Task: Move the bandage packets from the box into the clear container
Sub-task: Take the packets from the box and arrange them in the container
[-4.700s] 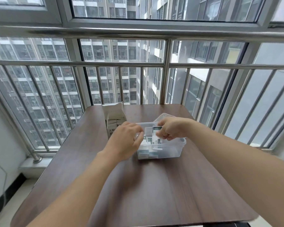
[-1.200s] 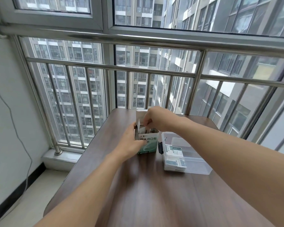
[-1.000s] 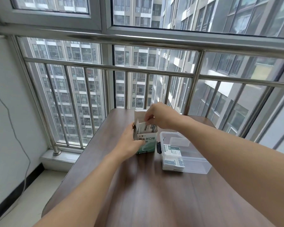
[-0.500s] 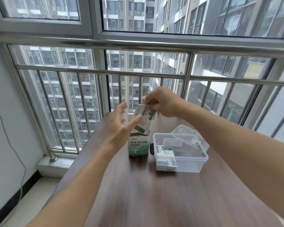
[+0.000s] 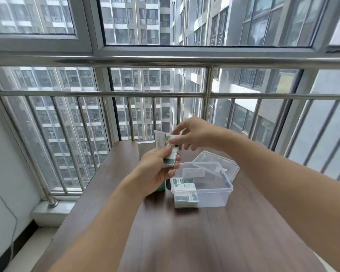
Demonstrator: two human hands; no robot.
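Both your forearms reach forward and meet above the table. Your left hand (image 5: 157, 169) grips a bundle, fingers curled; your right hand (image 5: 192, 134) pinches its top.

A dark brown wood-grain desk (image 5: 185, 242) stands against a stainless steel railing of horizontal rails and vertical bars (image 5: 165, 94), with grey-framed glass windows (image 5: 90, 44) above and behind it. Through the glass rise tall grey apartment blocks (image 5: 141, 20). At the left, a thin dark cable (image 5: 12, 213) hangs down the white wall (image 5: 2, 154) towards a pale tiled floor (image 5: 28, 250).
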